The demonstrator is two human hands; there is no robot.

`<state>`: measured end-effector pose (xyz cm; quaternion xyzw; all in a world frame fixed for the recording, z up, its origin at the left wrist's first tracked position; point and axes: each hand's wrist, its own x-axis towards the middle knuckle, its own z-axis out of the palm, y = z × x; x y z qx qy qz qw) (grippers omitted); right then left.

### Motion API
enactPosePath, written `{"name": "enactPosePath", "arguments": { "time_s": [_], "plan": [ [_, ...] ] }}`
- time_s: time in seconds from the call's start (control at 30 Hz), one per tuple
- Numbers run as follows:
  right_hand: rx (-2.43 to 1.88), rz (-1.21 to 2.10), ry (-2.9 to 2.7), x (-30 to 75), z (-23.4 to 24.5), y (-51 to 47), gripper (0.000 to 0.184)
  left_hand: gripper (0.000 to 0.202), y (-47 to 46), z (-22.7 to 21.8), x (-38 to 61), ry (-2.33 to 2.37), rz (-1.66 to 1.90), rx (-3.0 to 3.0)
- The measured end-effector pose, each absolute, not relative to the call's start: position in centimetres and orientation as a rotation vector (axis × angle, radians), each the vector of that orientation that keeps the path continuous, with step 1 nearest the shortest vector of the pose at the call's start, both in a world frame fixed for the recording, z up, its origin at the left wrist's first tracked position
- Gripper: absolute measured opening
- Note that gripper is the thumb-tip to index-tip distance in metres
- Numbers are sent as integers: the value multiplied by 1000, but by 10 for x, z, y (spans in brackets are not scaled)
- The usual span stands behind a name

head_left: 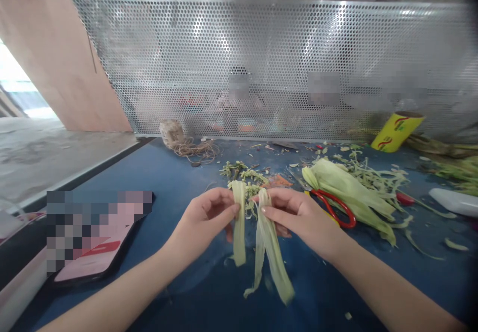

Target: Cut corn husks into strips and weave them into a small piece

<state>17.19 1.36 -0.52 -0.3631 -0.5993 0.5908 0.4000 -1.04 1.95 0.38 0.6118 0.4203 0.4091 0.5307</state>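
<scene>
My left hand (214,212) pinches a pale green corn husk strip (239,237) between thumb and fingers, and the strip hangs straight down. Close by on the right, my right hand (291,212) is closed on further husk strips (274,262), which dangle in a narrow piece and a wider one. Both hands are above the blue table (209,292). Behind them lies a small heap of knotted green husk pieces (242,172). Beside my right hand are red-handled scissors (338,210), partly under a bundle of whole corn husks (347,187).
A phone (93,257) lies at the left. At the back are a ball of twine (172,133) and a yellow roll (398,132), before a perforated metal screen (280,38). Shredded husk (377,172) and a white object (453,201) lie right. A person (239,98) sits behind the screen.
</scene>
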Motion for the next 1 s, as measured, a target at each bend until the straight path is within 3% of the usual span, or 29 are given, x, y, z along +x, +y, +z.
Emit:
{"name": "enactPosePath", "arguments": {
  "time_s": [0.13, 0.67, 1.0],
  "plan": [
    [-930, 1507, -1493, 172, -5, 13, 34, 16, 18, 4, -10, 1026, 989, 1449],
    [-916, 1484, -1454, 162, -4, 6, 48, 13, 12, -7, -6, 1013, 918, 1569],
    [-1013, 1435, -1458, 160, -10, 11, 19, 17, 6, 0, -1, 939, 882, 1558]
  ]
}}
